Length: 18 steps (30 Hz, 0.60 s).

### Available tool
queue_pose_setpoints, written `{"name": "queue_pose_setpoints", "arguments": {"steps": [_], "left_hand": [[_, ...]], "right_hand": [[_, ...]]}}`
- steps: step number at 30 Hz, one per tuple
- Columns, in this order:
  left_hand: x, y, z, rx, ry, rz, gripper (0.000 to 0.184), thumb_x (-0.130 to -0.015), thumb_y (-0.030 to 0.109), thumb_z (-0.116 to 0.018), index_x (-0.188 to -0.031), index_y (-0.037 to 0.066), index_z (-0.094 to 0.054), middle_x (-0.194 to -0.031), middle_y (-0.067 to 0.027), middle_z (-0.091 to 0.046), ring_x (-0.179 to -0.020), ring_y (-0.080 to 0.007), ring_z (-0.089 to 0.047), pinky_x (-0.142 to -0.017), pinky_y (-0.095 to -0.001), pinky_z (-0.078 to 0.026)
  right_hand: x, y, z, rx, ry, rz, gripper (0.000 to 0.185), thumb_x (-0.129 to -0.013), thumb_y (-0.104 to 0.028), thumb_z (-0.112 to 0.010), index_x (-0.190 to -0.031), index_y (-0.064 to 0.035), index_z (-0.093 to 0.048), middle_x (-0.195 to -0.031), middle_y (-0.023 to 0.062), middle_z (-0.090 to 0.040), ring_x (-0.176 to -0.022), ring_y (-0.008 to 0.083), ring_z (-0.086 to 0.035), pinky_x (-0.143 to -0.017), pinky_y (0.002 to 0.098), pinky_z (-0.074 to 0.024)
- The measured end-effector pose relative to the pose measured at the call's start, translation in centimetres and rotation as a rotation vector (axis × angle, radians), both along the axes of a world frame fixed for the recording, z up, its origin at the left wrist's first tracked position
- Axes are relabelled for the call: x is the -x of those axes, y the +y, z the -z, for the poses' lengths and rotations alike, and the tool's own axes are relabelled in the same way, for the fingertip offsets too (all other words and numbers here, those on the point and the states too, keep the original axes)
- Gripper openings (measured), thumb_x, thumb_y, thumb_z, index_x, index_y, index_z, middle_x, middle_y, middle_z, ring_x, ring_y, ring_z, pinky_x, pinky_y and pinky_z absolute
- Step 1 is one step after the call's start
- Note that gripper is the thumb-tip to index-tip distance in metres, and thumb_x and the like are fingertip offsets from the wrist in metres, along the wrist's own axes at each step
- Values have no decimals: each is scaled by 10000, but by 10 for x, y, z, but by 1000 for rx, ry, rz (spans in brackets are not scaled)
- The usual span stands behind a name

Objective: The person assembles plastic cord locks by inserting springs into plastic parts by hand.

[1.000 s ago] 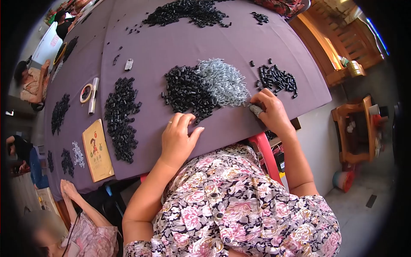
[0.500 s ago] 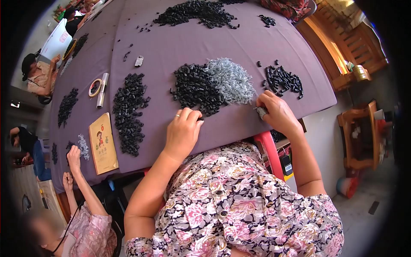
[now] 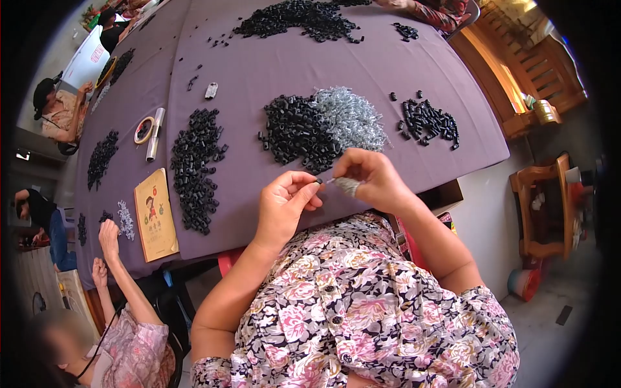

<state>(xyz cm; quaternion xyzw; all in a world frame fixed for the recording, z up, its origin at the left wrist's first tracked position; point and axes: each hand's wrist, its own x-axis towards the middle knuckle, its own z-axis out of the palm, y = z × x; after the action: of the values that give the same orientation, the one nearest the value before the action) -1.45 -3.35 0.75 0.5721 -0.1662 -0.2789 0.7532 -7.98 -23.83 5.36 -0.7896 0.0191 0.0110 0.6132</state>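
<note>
Over the table's near edge, my left hand point(image 3: 281, 204) pinches a small black plastic piece point(image 3: 319, 181) between thumb and fingertips. My right hand point(image 3: 378, 180) faces it, closed on a small clear plastic piece point(image 3: 330, 181) whose tip points at the black one. Whether the two pieces touch is too small to tell. A greyish-white wrap point(image 3: 347, 186) shows at a finger of my right hand. Just beyond my hands lies a heap of short black tubular pieces point(image 3: 294, 129), and a heap of small clear pieces point(image 3: 352, 116) adjoins its right side.
A smaller black group point(image 3: 428, 121) lies right, and a long black heap point(image 3: 196, 171) left. Beside that are a booklet point(image 3: 156, 216), a tape roll point(image 3: 144, 130) and a shiny clear roll point(image 3: 155, 134). A co-worker's hands point(image 3: 108, 240) are at lower left. A large black heap point(image 3: 297, 21) lies farther back.
My left hand has risen from the black heap's near edge with a black piece. My right hand has moved left from beside the clear heap, bringing both hands together.
</note>
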Motion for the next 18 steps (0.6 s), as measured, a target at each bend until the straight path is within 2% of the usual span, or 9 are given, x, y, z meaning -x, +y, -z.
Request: {"name": "queue_pose_setpoints", "arguments": {"steps": [3,6,9,12,15,18], "left_hand": [[3,1,-2,20,12,0,162,-981,97,-646,-1113,4,-651,-976,-69,-736,-757,-88,-666,-681,-222,-538],[9,0,-6,-7,-6,-9,197,-988,94,-634,-1162,2,-643,-987,-71,-737,-772,-96,-675,-691,-223,-539],[7,2,-5,-1,-2,-36,213,-992,87,-621,-1186,1,-643,-998,-86,-737,-783,-117,-690,-705,-229,-542],[2,4,2,55,45,-78,208,-993,101,-620,-1179,18,-659,-1037,-87,-733,-847,-128,-699,-740,-233,-540],[2,3,5,22,-19,-135,193,-986,113,-637,-1154,29,-678,-1015,-54,-720,-865,-102,-675,-743,-227,-530],[-2,5,9,-26,-32,-114,189,-978,109,-649,-1147,31,-683,-954,-20,-699,-805,-75,-641,-732,-218,-523]], "right_hand": [[-5,14,1,105,27,-13,128,-863,42,-704,-940,-13,-617,-907,-2,-648,-845,57,-620,-744,225,-509],[-6,20,4,32,-18,1,126,-864,39,-706,-941,-15,-622,-907,-3,-648,-839,60,-621,-743,227,-508],[-7,23,9,-11,-97,66,106,-850,47,-690,-923,-2,-631,-805,-8,-631,-755,37,-571,-656,232,-484],[-8,18,12,-82,-69,45,110,-850,49,-687,-937,1,-640,-815,-7,-639,-765,38,-577,-671,231,-490],[-8,16,11,-31,-49,110,116,-845,51,-687,-943,0,-652,-819,-13,-645,-763,42,-587,-675,229,-493],[-13,10,12,257,-146,187,117,-841,53,-686,-943,0,-663,-827,-17,-654,-762,45,-598,-676,231,-498]]}}
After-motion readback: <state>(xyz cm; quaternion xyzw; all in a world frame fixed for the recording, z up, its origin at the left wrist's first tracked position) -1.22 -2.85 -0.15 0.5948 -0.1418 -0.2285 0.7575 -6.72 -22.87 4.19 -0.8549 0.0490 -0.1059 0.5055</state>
